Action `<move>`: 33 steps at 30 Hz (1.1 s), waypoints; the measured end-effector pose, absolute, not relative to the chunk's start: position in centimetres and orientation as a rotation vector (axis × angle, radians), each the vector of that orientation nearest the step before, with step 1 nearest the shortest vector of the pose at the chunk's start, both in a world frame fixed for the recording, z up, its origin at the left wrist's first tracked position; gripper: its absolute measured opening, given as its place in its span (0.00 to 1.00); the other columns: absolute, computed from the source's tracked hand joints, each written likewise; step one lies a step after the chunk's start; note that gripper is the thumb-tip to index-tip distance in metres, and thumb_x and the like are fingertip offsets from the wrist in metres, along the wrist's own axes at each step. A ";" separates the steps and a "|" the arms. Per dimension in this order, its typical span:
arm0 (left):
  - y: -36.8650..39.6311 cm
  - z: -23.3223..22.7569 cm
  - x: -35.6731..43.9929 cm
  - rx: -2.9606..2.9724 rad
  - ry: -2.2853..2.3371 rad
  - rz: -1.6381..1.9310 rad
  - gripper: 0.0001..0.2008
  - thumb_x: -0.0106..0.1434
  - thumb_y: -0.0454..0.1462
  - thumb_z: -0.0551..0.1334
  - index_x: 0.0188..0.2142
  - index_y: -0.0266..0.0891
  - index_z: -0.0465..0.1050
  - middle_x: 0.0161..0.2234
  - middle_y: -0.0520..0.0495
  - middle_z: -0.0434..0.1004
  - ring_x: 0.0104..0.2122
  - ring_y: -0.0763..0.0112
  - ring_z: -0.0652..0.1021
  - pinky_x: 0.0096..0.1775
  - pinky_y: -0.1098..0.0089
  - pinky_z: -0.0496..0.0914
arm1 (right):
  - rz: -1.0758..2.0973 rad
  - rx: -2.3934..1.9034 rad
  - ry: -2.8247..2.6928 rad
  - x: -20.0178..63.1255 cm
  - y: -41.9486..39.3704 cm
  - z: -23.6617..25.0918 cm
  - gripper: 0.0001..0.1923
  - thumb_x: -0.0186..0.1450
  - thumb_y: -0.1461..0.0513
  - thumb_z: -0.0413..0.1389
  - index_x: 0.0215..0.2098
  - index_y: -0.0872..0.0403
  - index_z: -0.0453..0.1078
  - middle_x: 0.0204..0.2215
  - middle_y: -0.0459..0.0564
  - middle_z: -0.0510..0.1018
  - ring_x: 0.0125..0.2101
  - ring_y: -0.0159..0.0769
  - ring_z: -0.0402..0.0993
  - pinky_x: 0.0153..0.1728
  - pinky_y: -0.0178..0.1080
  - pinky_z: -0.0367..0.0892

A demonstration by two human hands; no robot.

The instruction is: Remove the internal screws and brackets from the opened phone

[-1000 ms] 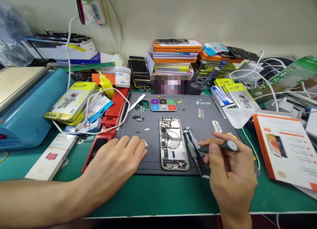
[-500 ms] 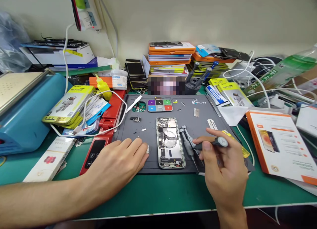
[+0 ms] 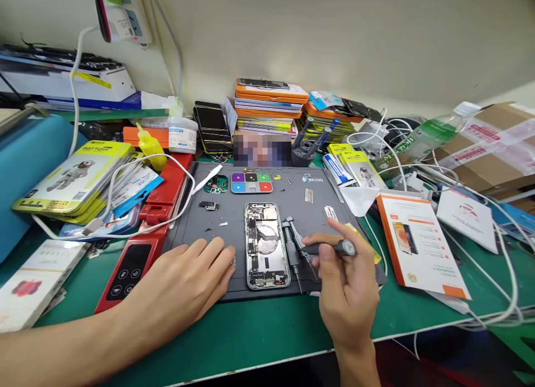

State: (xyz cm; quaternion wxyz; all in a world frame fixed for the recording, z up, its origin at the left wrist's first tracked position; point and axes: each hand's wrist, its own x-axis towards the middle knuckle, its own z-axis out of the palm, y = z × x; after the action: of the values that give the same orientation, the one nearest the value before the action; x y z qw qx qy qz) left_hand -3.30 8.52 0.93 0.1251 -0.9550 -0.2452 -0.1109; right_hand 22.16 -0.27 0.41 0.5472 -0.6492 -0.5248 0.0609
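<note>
Repair bench, seen from over the worker's shoulder. Nearest the edge of the green table (image 3: 259, 331), the left hand (image 3: 184, 289) lies flat, palm down and fingers loose, gripping nothing, fingertips on the grey mat (image 3: 334, 200) just left of the opened phone (image 3: 266, 246). The right hand (image 3: 345, 286) is pinched on a dark screwdriver (image 3: 330, 247), thumb and forefinger round the shaft, tip aimed left toward the phone's right edge but not yet on it. Two more drivers (image 3: 295, 242) lie on the mat between that tip and the phone.

The phone sits back-open w/ boards and coil exposed, lengthwise at mat centre. Beyond it: a coloured parts tray (image 3: 251, 182), loose bits (image 3: 209, 205) & tiny screws scattered on the mat. Left of the mat, a red tool (image 3: 137, 253), a white cable (image 3: 167, 158) and yellow battery packs (image 3: 73, 175). Right, an orange-edged box (image 3: 418, 242) and more cables. At the wall, stacked orange cases (image 3: 270, 105).

Risks, as I judge them: a slip of the tip could gouge the bare board or a flex; the left fingertips or a sleeve could sweep loose screws off the mat into the clutter; the spare drivers so close could roll against the phone if nudged.
</note>
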 end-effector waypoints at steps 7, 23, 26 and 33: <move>8.3 0.8 -2.9 -2.765 -0.742 -0.277 0.06 0.77 0.35 0.62 0.48 0.37 0.77 0.39 0.43 0.81 0.31 0.59 0.79 0.31 0.61 0.61 | -0.324 -1.990 -1.338 23.9 1.5 1.4 0.25 0.78 0.49 0.57 0.68 0.49 0.73 0.30 0.46 0.81 0.25 0.36 0.73 0.33 0.40 0.70; 8.3 0.5 -2.7 -2.773 -0.761 -0.210 0.07 0.79 0.38 0.61 0.50 0.37 0.75 0.40 0.43 0.79 0.36 0.56 0.80 0.31 0.59 0.64 | -0.432 -1.997 -1.832 21.7 1.2 2.0 0.26 0.81 0.44 0.49 0.43 0.50 0.80 0.32 0.48 0.79 0.25 0.34 0.71 0.25 0.39 0.53; 8.3 0.5 -2.7 -2.756 -0.760 -0.235 0.07 0.79 0.38 0.61 0.50 0.36 0.74 0.40 0.43 0.79 0.35 0.56 0.80 0.30 0.59 0.64 | -0.310 -2.028 -1.746 21.5 1.6 1.9 0.27 0.80 0.42 0.49 0.42 0.50 0.80 0.32 0.49 0.79 0.25 0.35 0.70 0.24 0.39 0.51; 8.3 0.6 -2.7 -2.764 -0.762 -0.202 0.09 0.82 0.40 0.58 0.50 0.37 0.73 0.40 0.44 0.78 0.35 0.57 0.80 0.31 0.59 0.64 | -0.051 -1.979 -1.607 21.3 1.6 2.6 0.18 0.78 0.46 0.56 0.39 0.49 0.75 0.26 0.43 0.76 0.20 0.31 0.70 0.21 0.35 0.62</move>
State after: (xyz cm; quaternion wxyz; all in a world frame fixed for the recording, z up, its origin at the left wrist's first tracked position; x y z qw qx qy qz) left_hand -2.73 8.31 0.61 0.1335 -0.9531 -0.2627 -0.0697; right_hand 21.28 1.64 2.57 0.2915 -0.7425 -0.6028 -0.0193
